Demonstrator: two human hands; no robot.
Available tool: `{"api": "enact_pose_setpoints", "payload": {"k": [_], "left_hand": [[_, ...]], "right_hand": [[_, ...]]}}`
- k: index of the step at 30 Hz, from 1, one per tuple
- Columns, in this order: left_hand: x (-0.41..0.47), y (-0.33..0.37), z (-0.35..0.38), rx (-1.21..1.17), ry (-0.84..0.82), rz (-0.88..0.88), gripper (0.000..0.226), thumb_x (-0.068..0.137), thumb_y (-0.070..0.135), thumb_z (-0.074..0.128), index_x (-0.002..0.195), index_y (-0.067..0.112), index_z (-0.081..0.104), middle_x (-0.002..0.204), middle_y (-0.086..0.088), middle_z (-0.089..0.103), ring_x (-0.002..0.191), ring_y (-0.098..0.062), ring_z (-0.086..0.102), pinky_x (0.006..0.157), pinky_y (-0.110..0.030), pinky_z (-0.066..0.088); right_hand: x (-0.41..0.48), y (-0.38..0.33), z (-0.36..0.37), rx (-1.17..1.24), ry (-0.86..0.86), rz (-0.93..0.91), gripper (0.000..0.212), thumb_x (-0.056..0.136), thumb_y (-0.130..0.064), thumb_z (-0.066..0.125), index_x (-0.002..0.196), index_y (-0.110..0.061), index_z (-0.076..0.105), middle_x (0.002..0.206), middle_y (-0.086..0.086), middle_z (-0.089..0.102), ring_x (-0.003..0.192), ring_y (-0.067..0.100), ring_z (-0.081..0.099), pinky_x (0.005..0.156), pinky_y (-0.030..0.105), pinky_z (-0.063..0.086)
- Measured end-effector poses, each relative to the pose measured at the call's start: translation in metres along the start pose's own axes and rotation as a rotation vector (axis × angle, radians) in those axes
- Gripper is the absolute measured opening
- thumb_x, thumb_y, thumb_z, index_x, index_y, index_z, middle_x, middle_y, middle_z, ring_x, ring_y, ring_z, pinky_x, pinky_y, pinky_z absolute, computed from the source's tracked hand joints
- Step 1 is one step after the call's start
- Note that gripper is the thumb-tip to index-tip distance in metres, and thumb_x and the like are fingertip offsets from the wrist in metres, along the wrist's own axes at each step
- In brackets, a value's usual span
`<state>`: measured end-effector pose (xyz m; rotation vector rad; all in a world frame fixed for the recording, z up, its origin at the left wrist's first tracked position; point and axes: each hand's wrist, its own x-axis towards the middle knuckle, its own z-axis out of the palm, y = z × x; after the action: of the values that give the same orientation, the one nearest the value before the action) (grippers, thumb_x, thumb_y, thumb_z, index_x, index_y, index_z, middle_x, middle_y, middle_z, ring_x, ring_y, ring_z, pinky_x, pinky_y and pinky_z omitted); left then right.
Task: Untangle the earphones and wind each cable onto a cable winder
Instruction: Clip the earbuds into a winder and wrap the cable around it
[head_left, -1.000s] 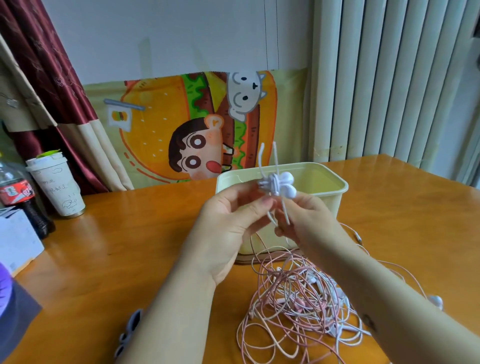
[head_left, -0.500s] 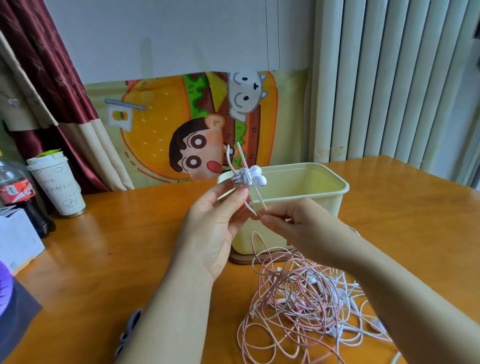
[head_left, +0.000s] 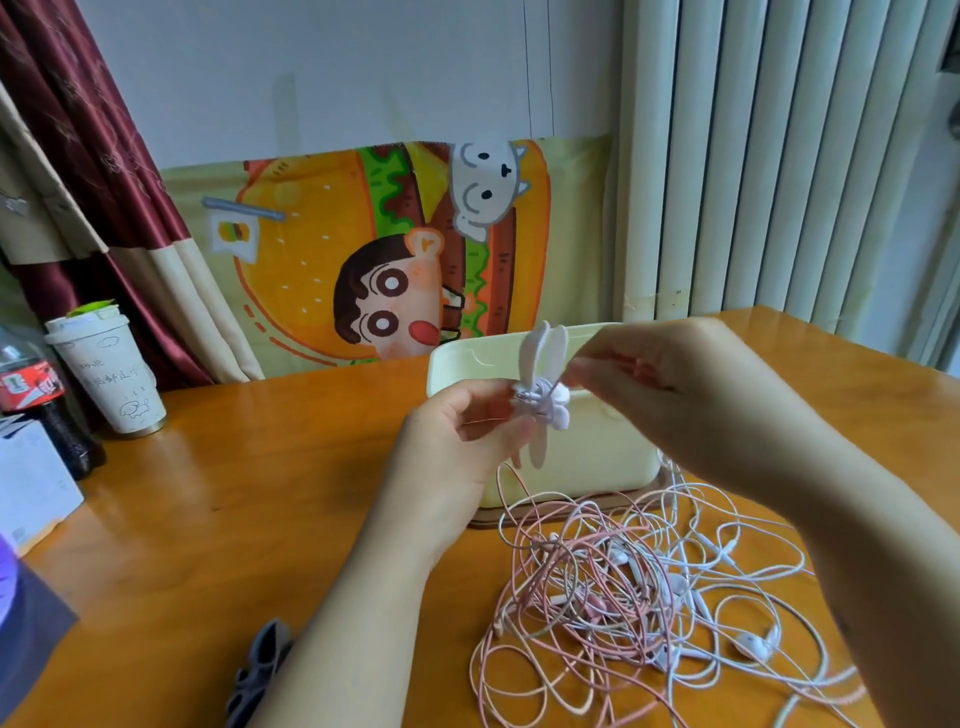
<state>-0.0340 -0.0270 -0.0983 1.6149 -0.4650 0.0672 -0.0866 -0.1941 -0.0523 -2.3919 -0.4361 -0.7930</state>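
My left hand (head_left: 457, 441) pinches a small white winder (head_left: 540, 395) with long thin strips sticking up and down and white earbuds bunched at its middle. It is held in the air in front of the cream box. My right hand (head_left: 691, 400) is raised beside it, with its fingertips pinching at one upper strip near the winder's top. Below, a tangle of pink and white earphone cables (head_left: 623, 587) lies on the wooden table, with white earbuds (head_left: 753, 644) at its right side.
A cream plastic box (head_left: 587, 457) stands behind the tangle. A paper cup (head_left: 106, 374), a cola bottle (head_left: 36, 395) and a white carton (head_left: 31, 483) stand at the left. A dark grey winder (head_left: 260, 670) lies near the front edge by my left forearm.
My right hand has risen from below the winder to its upper strips. The winder has moved right and a little toward me in my left hand.
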Motion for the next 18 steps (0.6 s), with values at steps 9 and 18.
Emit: {"api": "enact_pose_setpoints", "payload": {"k": [9,18], "left_hand": [[-0.008,0.016,0.000,-0.064,-0.271,0.056,0.029,0.072,0.011,0.072,0.098,0.024,0.069,0.095,0.009,0.075,0.093,-0.007,0.069,0.084,-0.020,0.054],[-0.003,0.022,0.002,-0.585,-0.155,-0.024,0.027,0.068,0.010,0.065,0.092,0.017,0.074,0.096,-0.003,0.074,0.082,-0.009,0.069,0.068,-0.022,0.057]], "right_hand": [[0.005,0.025,-0.005,0.258,0.231,0.181,0.025,0.084,-0.039,0.064,0.073,-0.018,0.069,0.056,-0.001,0.050,0.047,0.003,0.040,0.045,0.013,0.030],[0.000,0.010,0.044,0.503,-0.112,0.296,0.038,0.095,-0.026,0.052,0.060,-0.015,0.055,0.054,0.005,0.046,0.041,-0.001,0.040,0.046,0.012,0.031]]}}
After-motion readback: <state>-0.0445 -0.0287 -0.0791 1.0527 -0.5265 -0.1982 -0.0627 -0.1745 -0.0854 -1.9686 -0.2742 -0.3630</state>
